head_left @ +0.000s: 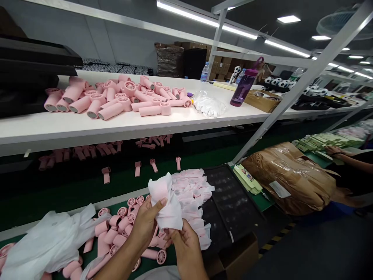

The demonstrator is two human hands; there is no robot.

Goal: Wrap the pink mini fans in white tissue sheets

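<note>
A pink handheld fan [160,189] shows through the thin white bag [171,212] around it. My left hand [150,214] grips the bag's left side, thumb across its front. With fingers pinched together, my right hand [185,237] holds the bag's lower end. Loose pink handheld fans [112,235] lie heaped below and left of my hands on the green work surface. A pile of white bags [52,241] covers part of that heap. Just beyond my right hand, bagged fans [194,194] lie in rows on a black tray [230,202].
Above stands a white shelf [204,120] bearing many pink fans [116,95], a purple bottle [246,85] and a clear bag of white pieces [208,104]. A brown wrapped bundle [288,177] and light green boxes [247,179] are at right, near another person's arm [346,157].
</note>
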